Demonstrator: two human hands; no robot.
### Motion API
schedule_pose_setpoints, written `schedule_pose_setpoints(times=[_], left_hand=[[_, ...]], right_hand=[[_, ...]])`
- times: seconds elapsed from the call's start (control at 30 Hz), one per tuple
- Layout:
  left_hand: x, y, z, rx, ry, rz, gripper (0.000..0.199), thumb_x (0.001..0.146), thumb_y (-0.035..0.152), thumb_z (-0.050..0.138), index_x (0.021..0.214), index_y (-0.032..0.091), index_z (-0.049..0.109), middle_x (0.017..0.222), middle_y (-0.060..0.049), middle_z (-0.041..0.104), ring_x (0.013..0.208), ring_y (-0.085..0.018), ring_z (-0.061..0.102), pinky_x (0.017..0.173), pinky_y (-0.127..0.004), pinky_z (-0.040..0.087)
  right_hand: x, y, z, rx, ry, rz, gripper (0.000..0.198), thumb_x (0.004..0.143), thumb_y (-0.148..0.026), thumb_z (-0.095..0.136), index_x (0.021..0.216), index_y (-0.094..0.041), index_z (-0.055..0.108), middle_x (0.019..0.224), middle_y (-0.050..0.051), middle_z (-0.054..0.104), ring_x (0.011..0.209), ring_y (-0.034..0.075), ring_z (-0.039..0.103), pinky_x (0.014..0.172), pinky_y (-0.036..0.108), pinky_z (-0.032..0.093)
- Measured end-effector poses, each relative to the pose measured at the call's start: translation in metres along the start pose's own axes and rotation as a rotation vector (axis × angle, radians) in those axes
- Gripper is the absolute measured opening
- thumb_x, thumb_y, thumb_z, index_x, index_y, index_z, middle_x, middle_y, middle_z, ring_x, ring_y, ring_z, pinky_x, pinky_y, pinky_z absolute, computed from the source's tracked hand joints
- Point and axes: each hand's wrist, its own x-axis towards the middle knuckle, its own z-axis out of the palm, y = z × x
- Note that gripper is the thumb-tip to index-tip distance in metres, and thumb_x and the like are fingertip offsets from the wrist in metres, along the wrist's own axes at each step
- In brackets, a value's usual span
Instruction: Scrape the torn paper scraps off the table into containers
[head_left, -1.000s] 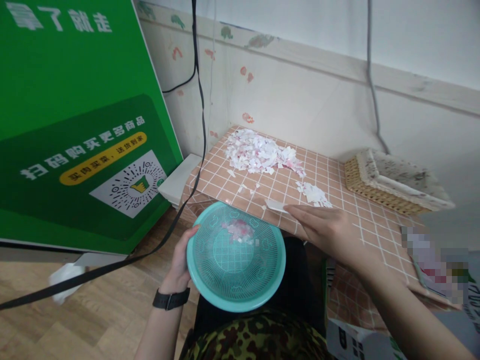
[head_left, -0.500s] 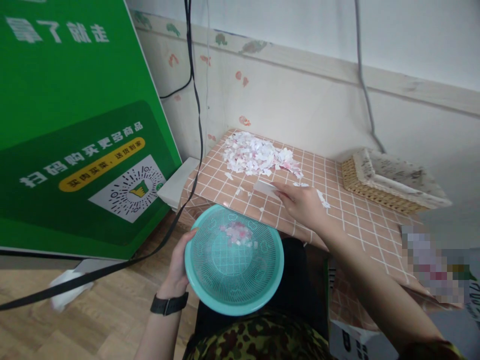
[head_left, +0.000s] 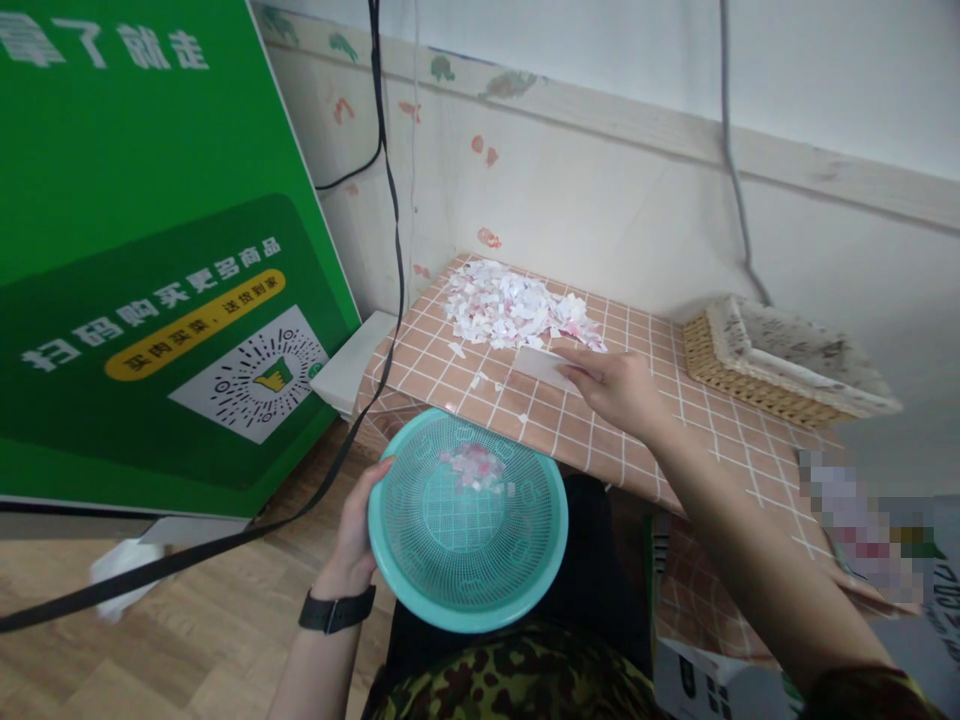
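Note:
My left hand (head_left: 358,525) grips the left rim of a turquoise plastic colander (head_left: 469,590), held tilted below the table's front edge. Some pink and white paper scraps (head_left: 476,467) lie inside it. Pinched in my right hand (head_left: 611,388) is a flat white card (head_left: 540,367), low over the tabletop. Just beyond the card spreads a heap of small white and pinkish paper scraps (head_left: 510,305). A few single scraps (head_left: 484,382) lie between the heap and the colander.
The table wears a brown checked cloth (head_left: 592,440). A lined wicker basket (head_left: 780,365) stands at its right back. To the left rises a green sign board (head_left: 150,200), with a black strap (head_left: 330,480) hanging across in front. The wall (head_left: 600,190) closes off the back.
My right hand with the card has moved slightly up and right, toward the heap. The scraps that lay near its fingers are now out of sight. My left hand and the colander stay put.

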Motion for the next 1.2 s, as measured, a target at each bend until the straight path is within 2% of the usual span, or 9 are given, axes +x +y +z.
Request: schedule_pose_setpoints(times=[0.27,0.43,0.6,0.73,0.83,1.0,1.2], left_hand=[[0.001,0.000,-0.001,0.003,0.001,0.016,0.025,0.060,0.029,0.085,0.076,0.014,0.074,0.069,-0.001,0.073,0.060,-0.015,0.064,0.063,-0.027,0.052],[0.001,-0.001,-0.002,-0.015,0.008,-0.004,0.026,0.059,0.029,0.086,0.077,0.013,0.074,0.069,-0.002,0.073,0.060,-0.015,0.064,0.063,-0.025,0.052],[0.002,-0.001,-0.001,-0.023,0.007,0.008,0.027,0.058,0.028,0.086,0.078,0.013,0.075,0.070,-0.003,0.074,0.060,-0.015,0.065,0.062,-0.025,0.053],[0.001,0.000,0.000,-0.019,0.016,0.002,0.026,0.057,0.027,0.086,0.075,0.012,0.075,0.067,-0.002,0.073,0.059,-0.015,0.064,0.062,-0.025,0.053],[0.000,0.000,0.001,-0.019,0.006,-0.007,0.025,0.058,0.028,0.086,0.074,0.013,0.075,0.067,-0.002,0.072,0.058,-0.016,0.064,0.062,-0.026,0.053],[0.001,0.000,0.000,-0.023,0.009,0.003,0.026,0.058,0.028,0.086,0.076,0.013,0.075,0.069,-0.002,0.073,0.059,-0.015,0.064,0.062,-0.026,0.053],[0.001,0.000,0.001,-0.019,0.001,-0.002,0.025,0.059,0.029,0.086,0.074,0.013,0.074,0.068,-0.002,0.073,0.059,-0.015,0.064,0.063,-0.025,0.053]], right_hand=[[0.007,0.004,0.003,0.053,0.025,0.104,0.034,0.091,-0.027,0.056,0.121,-0.023,0.072,0.107,0.009,0.076,0.080,0.024,0.074,0.072,0.035,0.054],[0.007,0.006,0.004,0.068,0.033,0.192,0.036,0.090,-0.030,0.056,0.122,-0.024,0.071,0.106,0.009,0.076,0.080,0.025,0.074,0.074,0.038,0.056],[0.007,0.004,0.004,0.142,0.005,0.173,0.036,0.090,-0.031,0.057,0.122,-0.024,0.071,0.114,0.008,0.074,0.092,0.027,0.073,0.081,0.040,0.056],[0.009,0.009,0.005,0.147,0.065,0.260,0.038,0.087,-0.030,0.057,0.120,-0.018,0.072,0.115,0.012,0.073,0.103,0.030,0.071,0.089,0.043,0.054],[0.010,0.014,0.006,0.170,0.052,0.313,0.039,0.085,-0.030,0.059,0.119,-0.016,0.073,0.116,0.013,0.072,0.102,0.032,0.071,0.087,0.045,0.054],[0.010,0.017,0.007,0.293,0.038,0.307,0.036,0.084,-0.031,0.060,0.115,-0.019,0.075,0.110,0.009,0.075,0.092,0.029,0.073,0.081,0.042,0.056],[0.013,0.011,0.010,0.294,0.052,0.262,0.036,0.086,-0.032,0.060,0.117,-0.022,0.074,0.112,0.009,0.075,0.097,0.029,0.072,0.084,0.044,0.056]])
